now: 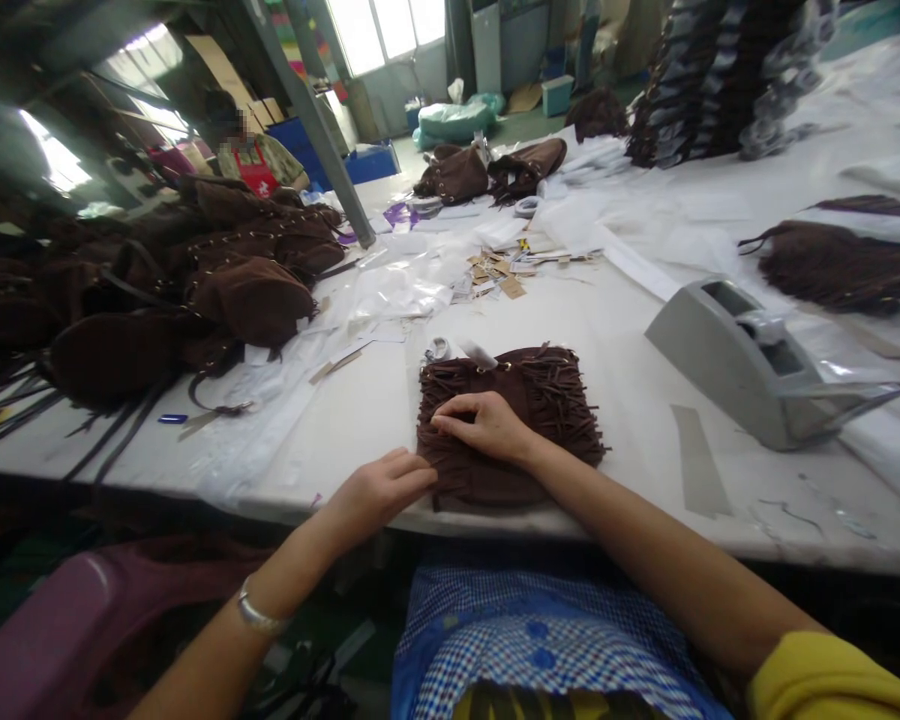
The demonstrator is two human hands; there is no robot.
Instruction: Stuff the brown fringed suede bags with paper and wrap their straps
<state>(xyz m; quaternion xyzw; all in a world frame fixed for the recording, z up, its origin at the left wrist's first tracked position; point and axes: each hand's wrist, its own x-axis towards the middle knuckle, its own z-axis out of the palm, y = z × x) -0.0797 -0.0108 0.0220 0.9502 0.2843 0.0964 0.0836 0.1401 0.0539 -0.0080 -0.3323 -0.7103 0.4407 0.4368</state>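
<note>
A brown suede fringed bag (551, 400) lies flat on the white table (630, 340) in front of me. My right hand (484, 424) rests on its middle with fingers curled, pinching the fringe near the left side. My left hand (382, 490) lies at the bag's lower left edge with fingers stretched out and held together, touching the fringe. A small white roll (439, 349) sits just behind the bag's top left corner.
A grey tape dispenser (750, 365) stands to the right. A pile of brown bags (195, 290) fills the left of the table, more bags (495, 170) lie at the back, and another fringed bag (840, 265) far right. Paper tags (499, 272) and plastic sheets lie mid-table. A person (251, 150) sits far left.
</note>
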